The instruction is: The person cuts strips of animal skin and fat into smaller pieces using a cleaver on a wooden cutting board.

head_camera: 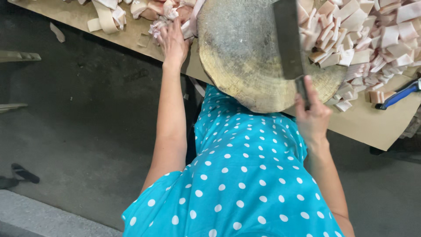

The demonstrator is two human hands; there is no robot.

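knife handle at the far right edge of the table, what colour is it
Blue and black, on the knife handle in the head view, lying beside the cut meat pieces.

table [372, 127] | round chopping block [245, 57]; cut meat pieces [368, 39]; blue-handled tool [401, 93]

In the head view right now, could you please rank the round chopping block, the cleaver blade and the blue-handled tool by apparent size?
1. Round chopping block
2. Cleaver blade
3. Blue-handled tool, partly cut off by the frame edge
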